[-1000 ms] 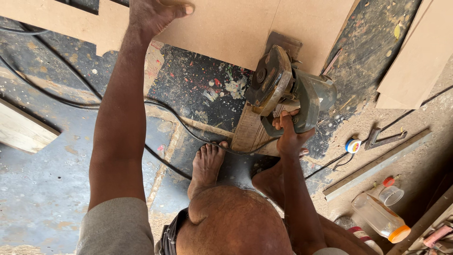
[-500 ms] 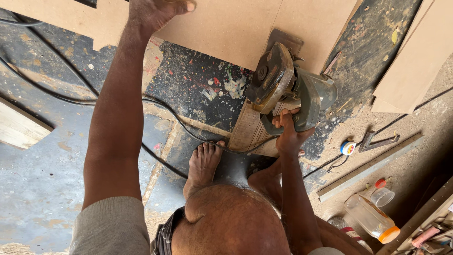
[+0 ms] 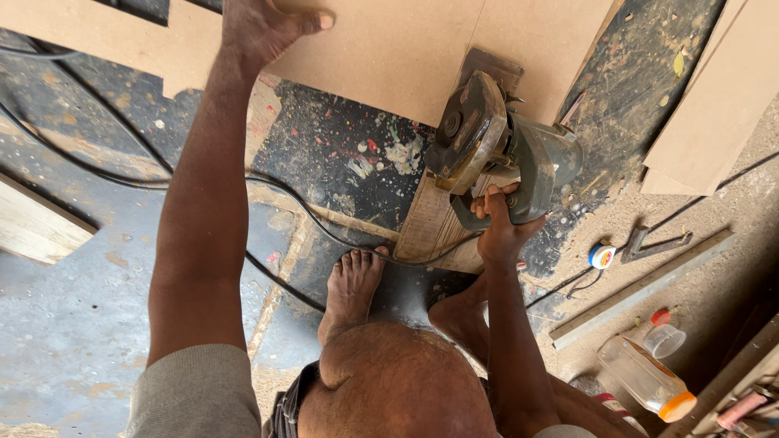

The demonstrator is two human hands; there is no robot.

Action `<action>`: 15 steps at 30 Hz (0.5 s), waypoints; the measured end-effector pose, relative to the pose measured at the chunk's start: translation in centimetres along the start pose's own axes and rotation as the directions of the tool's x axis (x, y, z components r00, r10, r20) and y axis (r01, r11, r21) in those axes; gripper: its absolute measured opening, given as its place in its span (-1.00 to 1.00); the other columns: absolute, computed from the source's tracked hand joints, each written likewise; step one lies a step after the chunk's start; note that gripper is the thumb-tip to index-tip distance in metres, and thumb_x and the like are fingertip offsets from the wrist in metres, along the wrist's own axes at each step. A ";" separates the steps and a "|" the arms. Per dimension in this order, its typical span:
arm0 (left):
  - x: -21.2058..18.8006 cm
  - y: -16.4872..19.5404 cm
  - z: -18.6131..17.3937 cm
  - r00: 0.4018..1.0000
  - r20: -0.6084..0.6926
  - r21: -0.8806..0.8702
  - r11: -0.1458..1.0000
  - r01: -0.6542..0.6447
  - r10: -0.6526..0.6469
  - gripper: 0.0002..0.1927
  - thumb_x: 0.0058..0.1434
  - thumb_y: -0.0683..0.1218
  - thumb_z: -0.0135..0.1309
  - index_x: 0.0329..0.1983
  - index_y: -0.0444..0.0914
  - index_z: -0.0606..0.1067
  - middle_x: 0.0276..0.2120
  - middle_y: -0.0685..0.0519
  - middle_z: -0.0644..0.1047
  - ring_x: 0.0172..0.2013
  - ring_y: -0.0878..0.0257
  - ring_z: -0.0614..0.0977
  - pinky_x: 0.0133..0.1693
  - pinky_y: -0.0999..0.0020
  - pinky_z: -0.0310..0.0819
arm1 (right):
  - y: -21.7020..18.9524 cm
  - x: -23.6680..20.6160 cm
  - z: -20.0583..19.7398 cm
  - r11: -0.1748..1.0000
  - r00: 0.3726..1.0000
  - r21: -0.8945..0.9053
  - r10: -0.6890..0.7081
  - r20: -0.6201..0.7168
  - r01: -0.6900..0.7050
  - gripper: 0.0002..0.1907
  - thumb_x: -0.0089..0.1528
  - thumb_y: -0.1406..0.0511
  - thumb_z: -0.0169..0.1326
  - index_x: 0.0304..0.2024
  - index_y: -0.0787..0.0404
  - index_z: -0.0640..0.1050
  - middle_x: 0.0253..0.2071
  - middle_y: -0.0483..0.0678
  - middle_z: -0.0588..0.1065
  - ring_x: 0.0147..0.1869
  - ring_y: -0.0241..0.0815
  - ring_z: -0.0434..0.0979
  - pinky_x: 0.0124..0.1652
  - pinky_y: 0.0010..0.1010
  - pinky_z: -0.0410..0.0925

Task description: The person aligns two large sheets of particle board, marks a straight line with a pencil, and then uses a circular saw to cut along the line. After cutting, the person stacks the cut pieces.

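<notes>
Head view shows the right hand [image 3: 497, 231] clenched on the circular saw [image 3: 495, 150] at the fibreboard sheet [image 3: 406, 49] edge, left hand [image 3: 264, 28] pressing it flat, open; steady pressure should keep the cut straight

Paint-spattered floor [image 3: 73, 324]: board [image 3: 406, 49], black cable [image 3: 97, 174], tape measure [image 3: 601, 256], plastic bottle [image 3: 645, 379], sawdust.

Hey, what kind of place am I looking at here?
Likely a carpentry workshop floor: a circular saw gripped by the right hand, a fibreboard sheet under the left hand, sawdust around.
</notes>
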State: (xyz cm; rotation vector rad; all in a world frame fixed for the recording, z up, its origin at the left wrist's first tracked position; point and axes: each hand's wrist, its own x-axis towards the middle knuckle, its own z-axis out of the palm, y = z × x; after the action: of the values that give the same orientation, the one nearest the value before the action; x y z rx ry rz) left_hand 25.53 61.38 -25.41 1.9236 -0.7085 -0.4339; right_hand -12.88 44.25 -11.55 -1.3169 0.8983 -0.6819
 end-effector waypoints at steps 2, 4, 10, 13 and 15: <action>0.0 0.2 -0.1 0.998 0.012 -0.067 0.996 0.064 -0.063 -0.39 0.15 0.20 0.60 0.03 -0.23 0.57 -0.20 -0.05 0.65 -0.18 0.13 0.74 -0.17 0.28 0.77 | 0.0 0.1 0.1 1.000 1.000 0.015 0.019 -0.019 -0.018 -0.84 0.26 0.60 0.07 -0.26 0.27 0.48 -0.40 -0.02 0.47 -0.48 -0.23 0.43 -0.43 -0.31 0.39; 0.0 0.3 -0.3 1.000 0.006 -0.126 0.992 0.031 -0.031 -0.37 0.12 0.16 0.61 0.05 -0.24 0.57 -0.17 -0.06 0.66 -0.15 0.12 0.75 -0.13 0.24 0.72 | -0.1 0.2 0.1 0.999 0.999 0.021 0.029 -0.029 -0.028 -0.84 0.26 0.60 0.07 -0.25 0.27 0.48 -0.41 -0.02 0.47 -0.48 -0.23 0.43 -0.42 -0.30 0.39; 0.5 0.5 -0.2 0.999 -0.044 -0.083 0.996 -0.027 0.023 -0.33 0.05 0.07 0.64 0.10 -0.25 0.54 -0.10 -0.06 0.68 -0.10 0.11 0.74 -0.11 0.23 0.71 | -0.3 0.8 0.2 1.000 1.000 -0.016 0.008 -0.022 -0.009 -0.84 0.28 0.60 0.08 -0.25 0.27 0.47 -0.43 0.00 0.47 -0.48 -0.20 0.45 -0.41 -0.29 0.41; 0.6 0.6 -0.1 0.999 -0.021 -0.099 0.994 0.036 -0.038 -0.31 0.02 0.05 0.64 0.12 -0.23 0.53 -0.10 -0.05 0.68 -0.11 0.13 0.75 -0.14 0.26 0.69 | -0.6 1.0 0.1 1.000 1.000 -0.008 0.016 -0.021 -0.016 -0.84 0.28 0.59 0.08 -0.25 0.27 0.47 -0.41 0.00 0.47 -0.47 -0.21 0.44 -0.41 -0.30 0.40; 0.6 0.8 -0.1 1.000 -0.002 -0.150 0.988 0.026 -0.027 -0.33 0.05 0.02 0.64 0.13 -0.22 0.53 -0.09 -0.05 0.69 -0.09 0.14 0.76 -0.13 0.27 0.70 | -0.7 1.1 0.0 1.000 1.000 0.003 0.023 -0.012 -0.023 -0.85 0.30 0.59 0.08 -0.25 0.28 0.48 -0.40 0.00 0.47 -0.46 -0.21 0.44 -0.39 -0.30 0.39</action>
State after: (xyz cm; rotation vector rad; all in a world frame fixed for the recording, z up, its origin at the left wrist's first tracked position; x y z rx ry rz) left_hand 25.83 60.77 -24.68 1.7938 -0.6304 -0.4860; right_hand -12.23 43.22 -11.01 -1.2992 0.9208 -0.6731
